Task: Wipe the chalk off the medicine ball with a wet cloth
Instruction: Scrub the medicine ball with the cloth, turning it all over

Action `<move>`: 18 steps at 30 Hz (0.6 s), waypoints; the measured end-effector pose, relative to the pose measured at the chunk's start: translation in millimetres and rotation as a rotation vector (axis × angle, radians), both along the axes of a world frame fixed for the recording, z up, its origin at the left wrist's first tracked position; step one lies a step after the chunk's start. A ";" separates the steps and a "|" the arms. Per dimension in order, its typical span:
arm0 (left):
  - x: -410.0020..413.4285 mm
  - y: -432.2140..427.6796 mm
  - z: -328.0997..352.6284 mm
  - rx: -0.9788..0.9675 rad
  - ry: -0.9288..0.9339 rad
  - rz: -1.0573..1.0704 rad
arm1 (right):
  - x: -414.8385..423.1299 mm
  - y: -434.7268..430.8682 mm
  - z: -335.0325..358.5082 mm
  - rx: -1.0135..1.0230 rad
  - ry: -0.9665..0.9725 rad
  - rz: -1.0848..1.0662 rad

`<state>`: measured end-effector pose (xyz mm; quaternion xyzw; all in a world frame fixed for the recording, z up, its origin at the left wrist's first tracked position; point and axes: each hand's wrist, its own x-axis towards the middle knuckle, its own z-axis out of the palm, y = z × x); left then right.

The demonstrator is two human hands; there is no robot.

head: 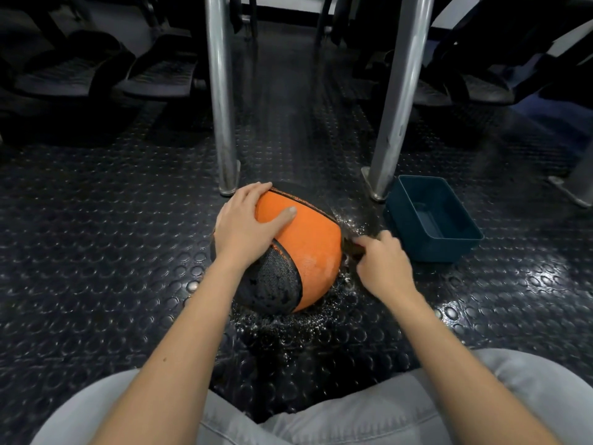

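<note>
An orange and black medicine ball rests on the dark studded floor in front of me. Its orange panel looks wet, with faint pale chalk traces low on the right. My left hand lies flat on the ball's upper left, thumb stretched across the orange panel. My right hand is at the ball's right side, fingers closed on a small dark cloth pressed against the ball. Most of the cloth is hidden by my fingers.
A dark teal plastic tub stands right of the ball, close to my right hand. Two metal posts rise just behind the ball. Water droplets cover the floor around the ball. Gym machines fill the back. My knees are at the bottom.
</note>
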<state>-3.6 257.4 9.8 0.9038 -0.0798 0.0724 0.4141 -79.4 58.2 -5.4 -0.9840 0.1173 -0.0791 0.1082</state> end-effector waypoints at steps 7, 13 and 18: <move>0.6 1.6 0.4 0.011 -0.001 0.017 | -3.5 26.0 11.3 0.191 -0.517 0.365; -0.9 -1.4 0.5 0.012 0.004 0.012 | 0.5 8.0 18.0 0.212 -0.422 0.081; -0.1 0.3 1.2 0.007 0.002 0.018 | -3.3 22.2 3.5 0.225 -0.536 0.396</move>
